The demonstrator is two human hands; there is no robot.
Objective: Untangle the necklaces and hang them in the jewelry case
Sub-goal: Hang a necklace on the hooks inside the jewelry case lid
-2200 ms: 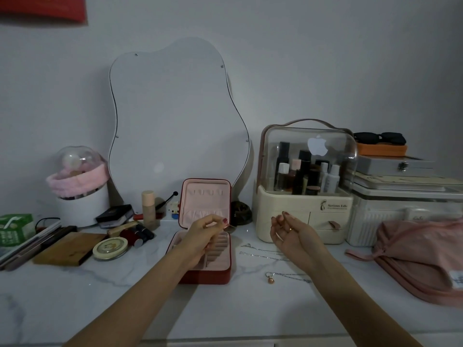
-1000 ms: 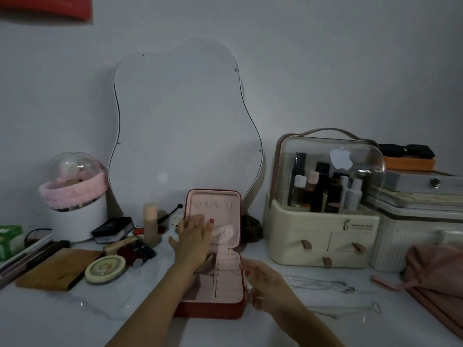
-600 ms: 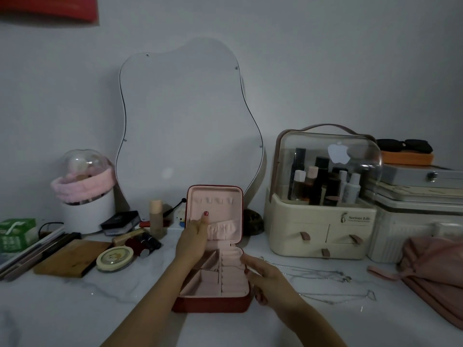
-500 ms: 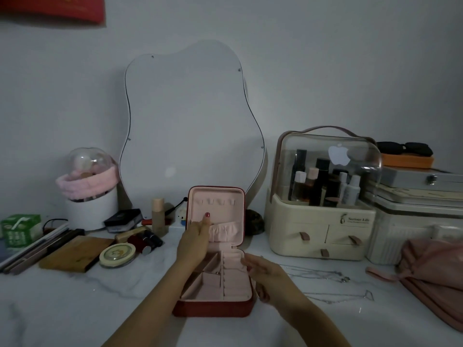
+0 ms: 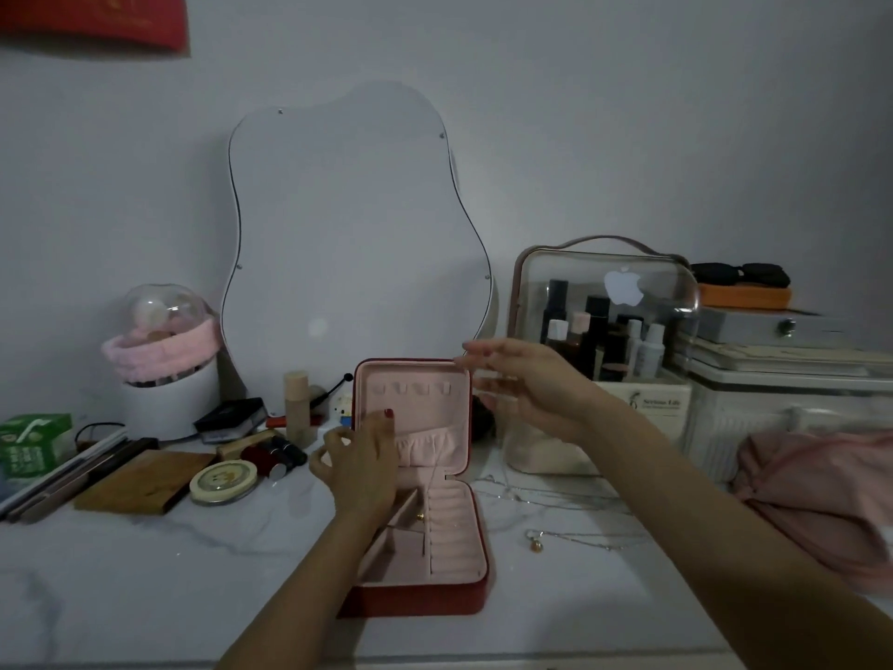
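The red jewelry case (image 5: 476, 604) stands open on the marble table, its pink lid upright with a row of small hooks. My left hand (image 5: 360, 459) is in front of the lid's left half, index fingertip touching the pink lining below the hooks. My right hand (image 5: 526, 384) hovers by the lid's top right corner, fingers stretched out and blurred, nothing visible in it. A thin chain (image 5: 431, 495) runs from the lid's pocket down into the base. Silver chains (image 5: 546, 495) and a pendant necklace (image 5: 534, 544) lie on the table right of the case.
A wavy mirror (image 5: 352, 244) leans on the wall behind the case. A clear-lidded cosmetics box (image 5: 604, 321) and white storage boxes (image 5: 773, 403) stand at the right, with a pink bag (image 5: 816, 495) in front. Bottles, a round tin (image 5: 223, 482) and a wooden board (image 5: 145, 481) crowd the left.
My right hand has lifted from the table beside the case's base up to the lid's top right corner. My left hand has stayed on the lid's lining.
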